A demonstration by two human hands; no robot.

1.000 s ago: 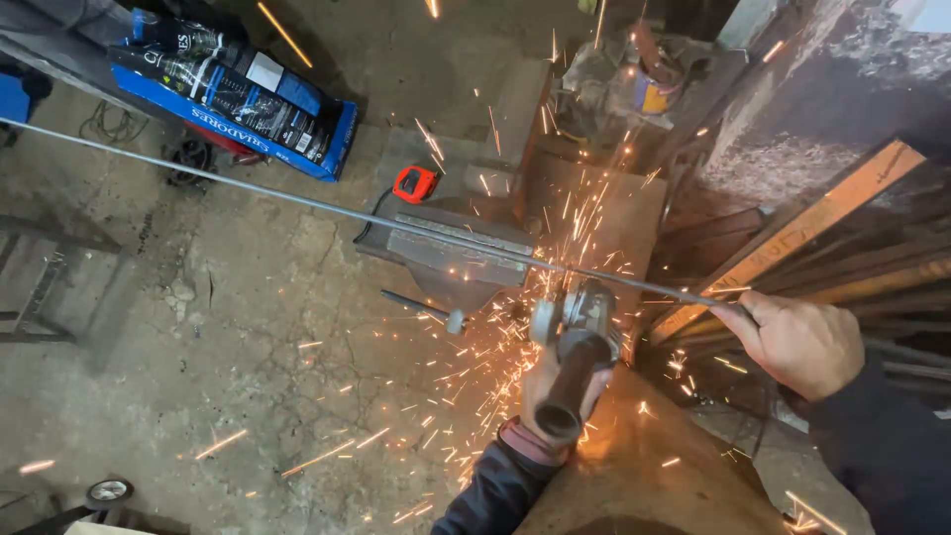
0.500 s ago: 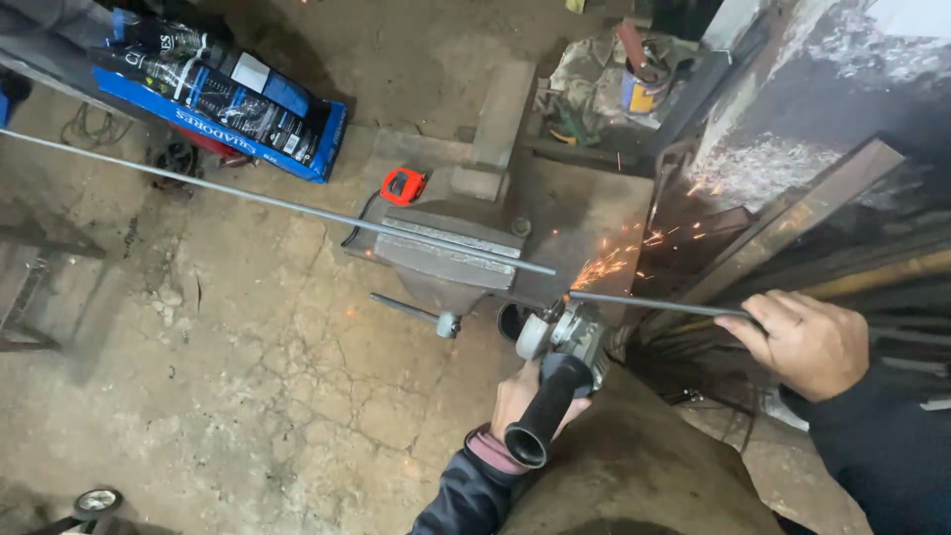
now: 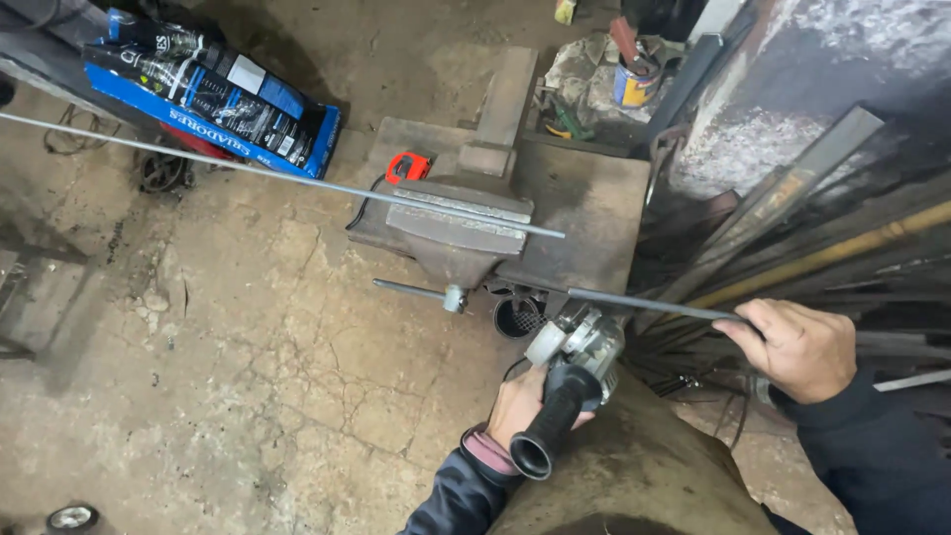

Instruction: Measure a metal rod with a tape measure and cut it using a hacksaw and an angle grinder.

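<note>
My left hand (image 3: 517, 404) grips an angle grinder (image 3: 578, 349) with a black side handle, held low in front of a grey bench vise (image 3: 451, 235). No sparks are flying. A long thin steel rod (image 3: 248, 170) lies clamped in the vise, and its cut end stops just right of the jaws. My right hand (image 3: 797, 349) pinches a separate short length of rod (image 3: 649, 304), which points left towards the grinder's head. The short piece is apart from the long rod.
The vise stands on a steel plate (image 3: 584, 198) with a red tape measure (image 3: 407, 166) on it. A blue box (image 3: 213, 94) lies at the far left, a paint can (image 3: 634, 81) at the back, metal bars (image 3: 812, 253) lean at right. Cracked concrete floor (image 3: 248, 376) spreads left.
The sparks have stopped. The rod is now cut in two, and my right hand has drawn the short piece down and away from the vise. The grinder has dropped away from the rod.
</note>
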